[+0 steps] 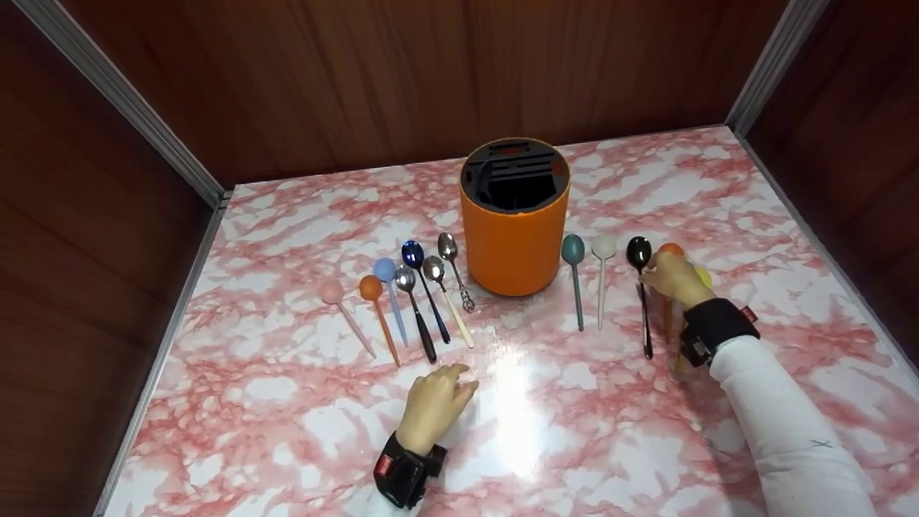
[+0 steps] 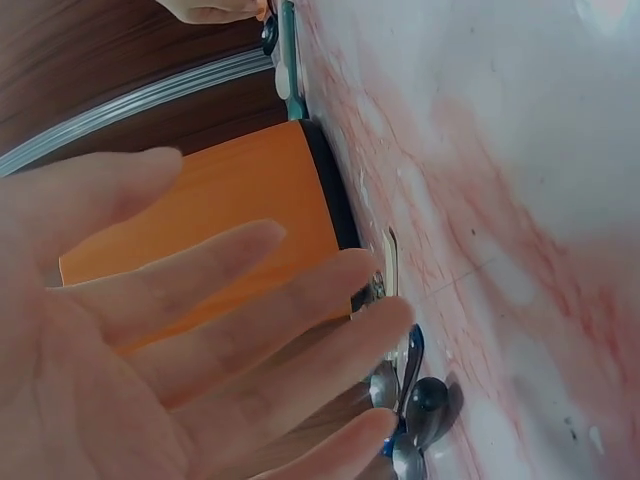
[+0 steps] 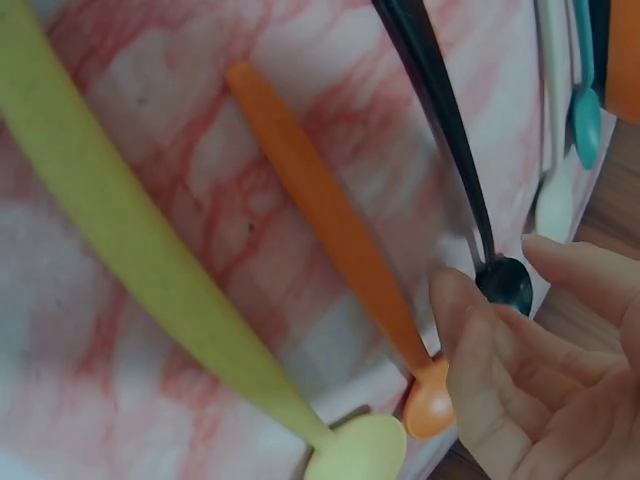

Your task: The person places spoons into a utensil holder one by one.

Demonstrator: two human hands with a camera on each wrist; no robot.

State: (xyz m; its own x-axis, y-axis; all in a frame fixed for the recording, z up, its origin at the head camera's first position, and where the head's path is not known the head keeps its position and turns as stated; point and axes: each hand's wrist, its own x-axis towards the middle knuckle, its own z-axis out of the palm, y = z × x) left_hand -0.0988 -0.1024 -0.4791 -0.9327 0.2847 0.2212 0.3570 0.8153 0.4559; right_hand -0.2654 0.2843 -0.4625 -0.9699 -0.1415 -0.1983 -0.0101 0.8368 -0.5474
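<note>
My right hand (image 1: 678,278) is at the neck of a black spoon (image 1: 645,309) on the right side of the table. In the right wrist view, its thumb and fingertips stand apart on either side of that neck. Beside it lie an orange spoon (image 3: 330,220) and a yellow spoon (image 3: 150,230), both partly covered by the hand in the head view. My left hand (image 1: 434,406) hovers near the front middle with fingers spread, holding nothing. Nearest to it are a black-handled spoon (image 1: 420,323) and a cream-handled spoon (image 1: 456,312).
An orange cylindrical holder (image 1: 513,251) with a black slotted top stands at the back middle. Left of it lie several spoons, among them a pink spoon (image 1: 352,319) and a blue spoon (image 1: 431,294). A teal spoon (image 1: 576,287) and a white spoon (image 1: 602,283) lie right of it. Wood-look panels (image 1: 395,79) enclose the table.
</note>
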